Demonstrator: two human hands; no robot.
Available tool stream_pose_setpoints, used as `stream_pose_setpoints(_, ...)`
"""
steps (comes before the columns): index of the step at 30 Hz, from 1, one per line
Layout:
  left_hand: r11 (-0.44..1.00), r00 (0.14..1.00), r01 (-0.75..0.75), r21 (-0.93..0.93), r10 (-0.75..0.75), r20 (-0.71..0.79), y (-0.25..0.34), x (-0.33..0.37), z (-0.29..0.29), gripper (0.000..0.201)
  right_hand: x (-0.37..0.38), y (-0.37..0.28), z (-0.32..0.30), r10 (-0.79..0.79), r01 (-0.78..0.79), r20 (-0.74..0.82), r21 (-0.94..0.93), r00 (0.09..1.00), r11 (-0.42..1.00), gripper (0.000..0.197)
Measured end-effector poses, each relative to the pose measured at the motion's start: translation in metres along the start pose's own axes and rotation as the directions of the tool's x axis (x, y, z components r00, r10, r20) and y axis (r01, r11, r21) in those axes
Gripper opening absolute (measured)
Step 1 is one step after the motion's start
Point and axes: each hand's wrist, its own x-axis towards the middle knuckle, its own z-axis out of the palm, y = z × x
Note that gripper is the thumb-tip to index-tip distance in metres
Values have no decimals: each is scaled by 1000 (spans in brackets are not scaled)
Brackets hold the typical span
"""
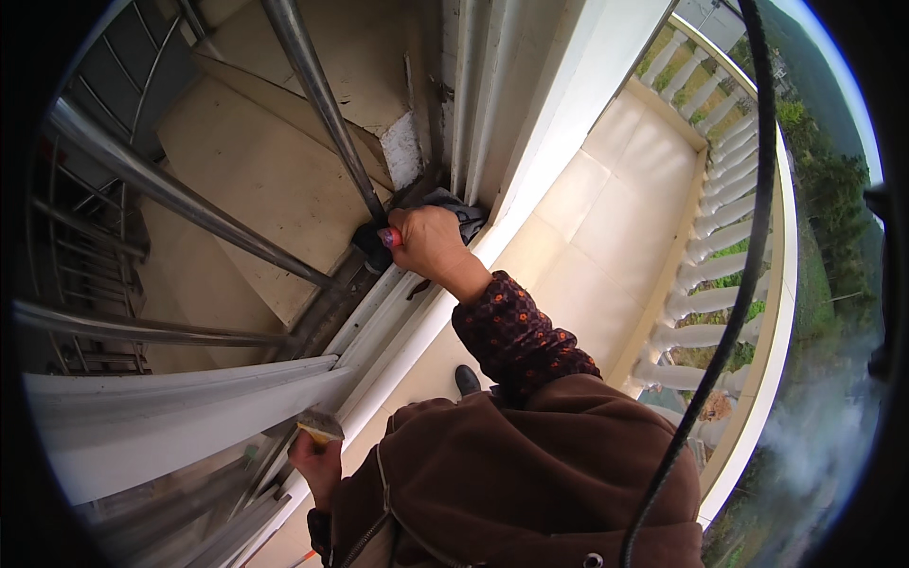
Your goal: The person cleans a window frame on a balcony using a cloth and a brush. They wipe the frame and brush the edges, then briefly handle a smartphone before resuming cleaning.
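Brush with a yellowish body and greyish bristles sits at the lower left, in our left hand, whose fingers are closed around it, bristles up. Just above it, a white window panel meets the frame. Further right, a shiny metal post slants down toward the sill, with tan stair slabs behind it. At its foot we grip a red handle in our right hand, its fingers clamped around it. Something black lies just left of the handle; we cannot tell whether the two are joined. Crumpled dark material lies beside our knuckles, in the frame's corner. Rightward come the balcony's pale tiles, a black cable hanging across our view, the white balustrade and green trees.
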Motion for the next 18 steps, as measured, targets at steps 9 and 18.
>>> stream_pose_setpoints(9,999,1000,-29,-26,29,-12,-2,1,2,13,8,-16,-23,-77,92,-243,51,967,994,24)
stream_pose_setpoints(18,988,989,-147,38,146,20,-9,3,0,9,-34,33,-46,-309,415,-448,159,839,896,22)
